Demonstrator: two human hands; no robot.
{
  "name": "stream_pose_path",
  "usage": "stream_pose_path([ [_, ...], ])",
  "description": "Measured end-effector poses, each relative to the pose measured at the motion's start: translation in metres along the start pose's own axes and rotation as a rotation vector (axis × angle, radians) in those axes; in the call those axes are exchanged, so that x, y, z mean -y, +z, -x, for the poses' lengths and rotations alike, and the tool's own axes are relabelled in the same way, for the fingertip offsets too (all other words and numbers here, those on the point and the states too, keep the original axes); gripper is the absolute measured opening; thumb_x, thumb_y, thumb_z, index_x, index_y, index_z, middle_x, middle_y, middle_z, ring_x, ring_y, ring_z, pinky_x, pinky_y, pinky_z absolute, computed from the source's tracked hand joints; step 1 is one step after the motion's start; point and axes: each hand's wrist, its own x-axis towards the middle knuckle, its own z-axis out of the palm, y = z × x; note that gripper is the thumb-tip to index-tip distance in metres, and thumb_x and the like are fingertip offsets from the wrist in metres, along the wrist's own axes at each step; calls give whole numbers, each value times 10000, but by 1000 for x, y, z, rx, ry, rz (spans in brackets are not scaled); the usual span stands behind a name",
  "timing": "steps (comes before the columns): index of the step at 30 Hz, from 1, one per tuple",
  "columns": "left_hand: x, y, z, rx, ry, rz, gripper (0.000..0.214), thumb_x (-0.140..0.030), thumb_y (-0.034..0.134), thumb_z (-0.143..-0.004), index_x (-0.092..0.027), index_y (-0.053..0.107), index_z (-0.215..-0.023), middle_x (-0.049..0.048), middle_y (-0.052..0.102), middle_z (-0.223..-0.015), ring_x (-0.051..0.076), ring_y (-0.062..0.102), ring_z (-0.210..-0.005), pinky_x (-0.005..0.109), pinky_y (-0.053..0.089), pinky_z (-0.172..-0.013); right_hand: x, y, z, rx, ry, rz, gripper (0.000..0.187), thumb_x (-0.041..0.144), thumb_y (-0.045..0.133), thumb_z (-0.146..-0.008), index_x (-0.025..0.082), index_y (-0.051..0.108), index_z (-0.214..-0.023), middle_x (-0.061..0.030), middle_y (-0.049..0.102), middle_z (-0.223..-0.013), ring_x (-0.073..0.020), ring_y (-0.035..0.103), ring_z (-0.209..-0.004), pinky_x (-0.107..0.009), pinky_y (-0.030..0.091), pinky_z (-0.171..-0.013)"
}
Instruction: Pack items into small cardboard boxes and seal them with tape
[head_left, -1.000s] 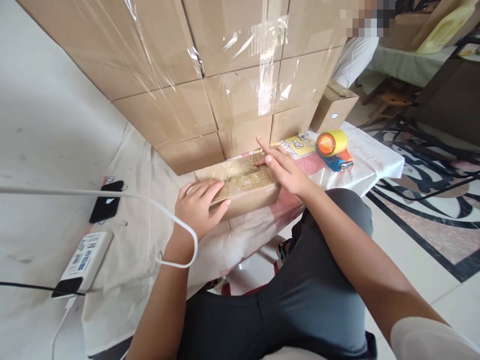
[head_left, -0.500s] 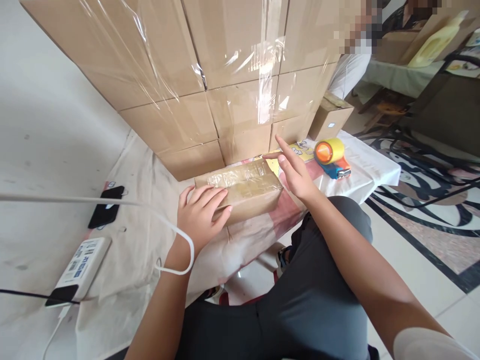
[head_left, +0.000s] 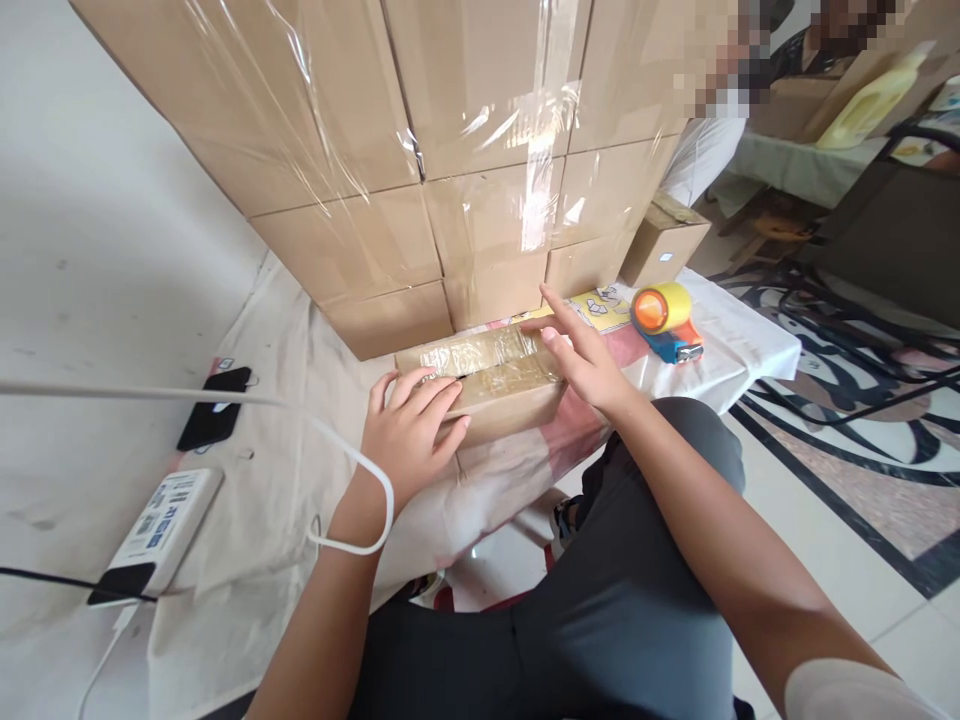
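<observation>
Head view: small carton (head_left: 510, 385) on cloth-covered table (head_left: 750, 335), near its front edge, just before wrapped stack (head_left: 499, 215). Little room behind; bare cloth left, and right toward table's far end, beyond tape dispenser (head_left: 665, 325).

Counts: stack shows nine box faces, three by three; one dispenser; one separate carton (head_left: 664, 245) beside stack.

Small carton: brown, oblong, shiny wrinkled tape on top, dark line along seam.

Left hand (head_left: 411, 432) flat on left end, fingers slightly spread. Right hand (head_left: 585, 362) at right end, fingers wide, index raised.
</observation>
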Motion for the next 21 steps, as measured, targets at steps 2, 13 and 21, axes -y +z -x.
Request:
stream_pose_path([
  [2, -2, 0, 0, -16, -1, -13, 291, -329, 585, -983, -200, 670, -1231, 72, 746, -1245, 324, 609, -1244, 535, 367, -1081, -2, 0, 0, -18, -5, -4, 690, 629, 431, -1021, 299, 341, -1621, -69, 722, -1306, -287, 595, -1321, -552, 355, -1205],
  [13, -8, 0, -2, -2, -22, 1, 401, -340, 568, -980, -223, 594, -1363, 101, 690, -1348, 325, 598, -1251, 532, 331, -1101, -2, -3, 1, -47, -16, -11, 681, 610, 428, -1026, 281, 345, -1616, -94, 696, -1340, -282, 608, -1279, -536, 402, -1152],
  [21, -68, 8, 20, 20, 195, 218, 130, -230, 554, -970, -218, 652, -885, 30, 708, -790, 202, 614, -748, 381, 389, -715, 8, -7, 0, -249, -44, -33, 443, 620, 474, -1003, 261, 718, -1089, -80, 739, -1069, -271, 665, -1058, -462, 509, -977],
])
